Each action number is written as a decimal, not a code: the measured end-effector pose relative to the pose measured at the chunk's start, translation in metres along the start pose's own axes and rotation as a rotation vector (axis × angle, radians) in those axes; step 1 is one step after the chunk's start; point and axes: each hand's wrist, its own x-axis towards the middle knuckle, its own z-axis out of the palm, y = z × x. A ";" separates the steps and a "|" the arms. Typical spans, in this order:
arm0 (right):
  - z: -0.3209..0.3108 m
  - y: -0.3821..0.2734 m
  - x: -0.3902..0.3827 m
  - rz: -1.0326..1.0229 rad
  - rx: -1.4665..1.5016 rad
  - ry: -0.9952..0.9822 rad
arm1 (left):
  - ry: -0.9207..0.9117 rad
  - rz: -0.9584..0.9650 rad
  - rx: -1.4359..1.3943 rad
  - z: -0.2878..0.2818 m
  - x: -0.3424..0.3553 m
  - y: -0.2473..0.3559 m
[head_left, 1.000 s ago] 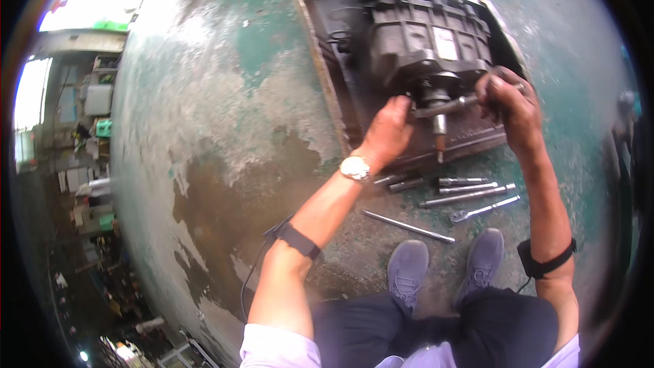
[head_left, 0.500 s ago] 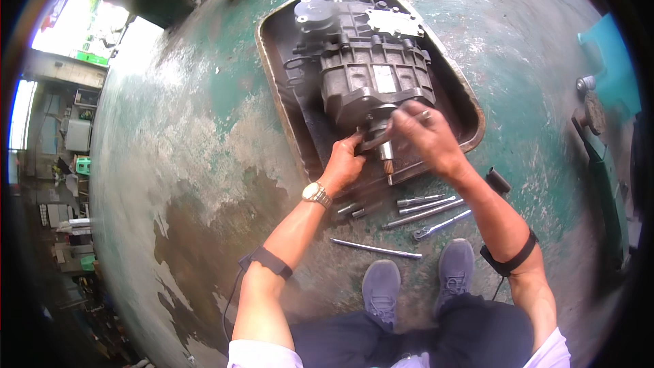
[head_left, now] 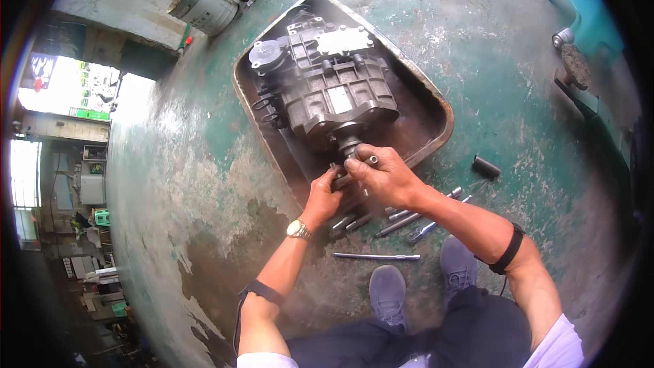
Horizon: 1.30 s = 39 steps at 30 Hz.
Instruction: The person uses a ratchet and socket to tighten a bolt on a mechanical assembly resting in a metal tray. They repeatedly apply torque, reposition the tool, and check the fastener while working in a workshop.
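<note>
A grey cast-metal gearbox [head_left: 334,95] lies in a rusty-rimmed metal tray [head_left: 446,119], its shaft [head_left: 349,142] pointing toward me. Both my hands are at the shaft's near end. My left hand [head_left: 321,199] is closed on a dark metal part [head_left: 343,181] beside the shaft; fingers hide much of its shape. From the right, my right hand [head_left: 387,178] closes over the shaft's end, thumb toward the left hand. The round end of a short metal rod [head_left: 372,159] sticks out of its grip. The shaft's tip is mostly covered.
Between tray and shoes lie an extension bar [head_left: 376,256], a ratchet [head_left: 424,232] and several other bars. A dark cylindrical socket [head_left: 486,167] lies right of the tray. Beyond are buckets [head_left: 204,7] at far left and a turquoise plastic stool [head_left: 586,3] at far right.
The view has shifted. Both hands have come nearer to me along the shaft, away from the gearbox housing, with the dark part between them. The right hand has lowered over the shaft's end.
</note>
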 end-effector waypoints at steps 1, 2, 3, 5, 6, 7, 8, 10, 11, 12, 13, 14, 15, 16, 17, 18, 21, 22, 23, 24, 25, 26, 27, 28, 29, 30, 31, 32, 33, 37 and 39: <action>-0.004 0.000 -0.006 -0.045 0.130 -0.022 | 0.019 0.021 0.006 0.000 -0.004 0.001; -0.009 -0.001 -0.012 -0.047 0.231 -0.041 | 0.019 -0.014 0.031 -0.002 -0.005 0.004; -0.015 -0.003 -0.017 -0.045 0.254 -0.027 | 0.058 0.042 0.014 -0.003 -0.007 0.007; -0.028 -0.009 -0.022 -0.046 0.271 0.009 | 0.134 0.155 0.118 -0.007 -0.008 0.018; -0.034 -0.013 -0.024 -0.047 0.255 0.022 | 0.184 0.211 0.180 -0.009 -0.007 0.025; -0.038 -0.017 -0.024 -0.086 0.264 0.055 | 0.218 0.272 0.199 -0.010 -0.005 0.031; -0.041 -0.020 -0.024 -0.133 0.275 0.091 | 0.210 0.270 0.207 -0.010 -0.002 0.038; -0.045 -0.025 -0.025 -0.174 0.292 0.128 | 0.240 0.339 0.218 -0.010 0.004 0.049; -0.047 -0.028 -0.025 -0.181 0.304 0.138 | 0.250 0.336 0.217 -0.009 0.007 0.053; -0.047 -0.029 -0.025 -0.188 0.316 0.140 | 0.251 0.336 0.217 -0.008 0.009 0.056; -0.048 -0.030 -0.025 -0.191 0.320 0.149 | 0.252 0.337 0.217 -0.006 0.011 0.058; -0.049 -0.031 -0.025 -0.192 0.325 0.157 | 0.258 0.334 0.209 -0.005 0.012 0.058; -0.049 -0.031 -0.025 -0.186 0.334 0.165 | 0.258 0.338 0.214 -0.004 0.013 0.059; -0.050 -0.032 -0.025 -0.192 0.329 0.160 | 0.263 0.340 0.211 -0.004 0.013 0.058; -0.051 -0.032 -0.025 -0.190 0.329 0.155 | 0.258 0.335 0.209 -0.004 0.013 0.058; -0.051 -0.032 -0.025 -0.183 0.334 0.151 | 0.265 0.342 0.212 -0.004 0.013 0.057; -0.050 -0.033 -0.023 -0.202 0.344 0.129 | 0.264 0.347 0.223 -0.006 0.012 0.056; -0.050 -0.034 -0.023 -0.195 0.341 0.136 | 0.264 0.351 0.227 -0.007 0.012 0.056; -0.050 -0.034 -0.022 -0.185 0.340 0.136 | 0.270 0.367 0.224 -0.008 0.012 0.056; -0.050 -0.035 -0.022 -0.175 0.339 0.138 | 0.261 0.356 0.238 -0.008 0.012 0.056; -0.049 -0.035 -0.021 -0.173 0.332 0.141 | 0.259 0.357 0.246 -0.009 0.012 0.057; -0.049 -0.035 -0.021 -0.171 0.324 0.145 | 0.253 0.364 0.245 -0.009 0.012 0.057; -0.048 -0.036 -0.021 -0.166 0.320 0.144 | 0.246 0.344 0.245 -0.010 0.012 0.057; -0.048 -0.036 -0.021 -0.167 0.335 0.131 | 0.233 0.329 0.238 -0.011 0.012 0.058; -0.048 -0.037 -0.021 -0.163 0.354 0.113 | 0.218 0.301 0.226 -0.012 0.012 0.058; -0.048 -0.037 -0.022 -0.152 0.369 0.102 | 0.215 0.317 0.231 -0.012 0.012 0.059; -0.048 -0.038 -0.022 -0.158 0.372 0.097 | 0.212 0.319 0.232 -0.013 0.012 0.059; -0.048 -0.038 -0.022 -0.149 0.355 0.107 | 0.216 0.321 0.238 -0.014 0.012 0.059; -0.048 -0.039 -0.022 -0.140 0.337 0.116 | 0.208 0.320 0.231 -0.014 0.012 0.059; -0.047 -0.040 -0.020 -0.141 0.336 0.111 | 0.200 0.308 0.222 -0.015 0.012 0.060; -0.046 -0.040 -0.019 -0.125 0.347 0.114 | 0.197 0.308 0.225 -0.016 0.013 0.059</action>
